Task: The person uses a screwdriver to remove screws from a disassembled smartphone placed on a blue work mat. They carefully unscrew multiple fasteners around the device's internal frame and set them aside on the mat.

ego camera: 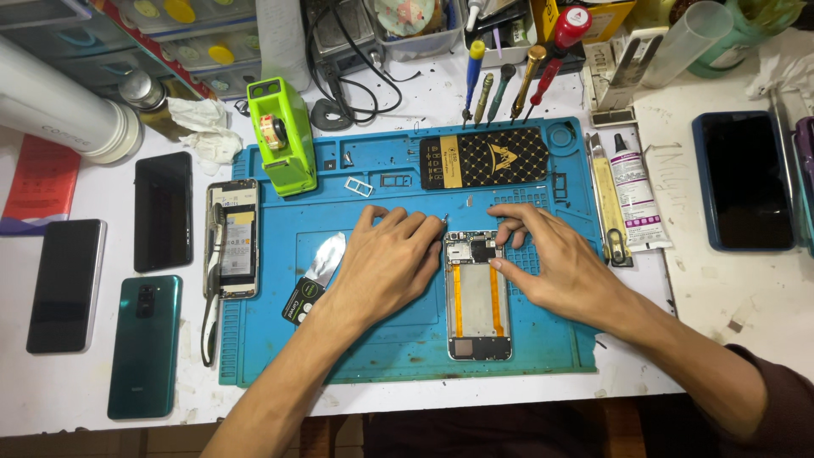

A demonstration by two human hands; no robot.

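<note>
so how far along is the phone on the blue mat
Done: the opened phone lies with its back cover off and battery bay bare, orange flex strips showing; a small SIM tray sits loose on the blue mat. In hand: the left hand steadies its top left edge, while the right hand presses a thumb on its right side. Left: reassembly, since the board remains exposed and no cover is on it.
</note>
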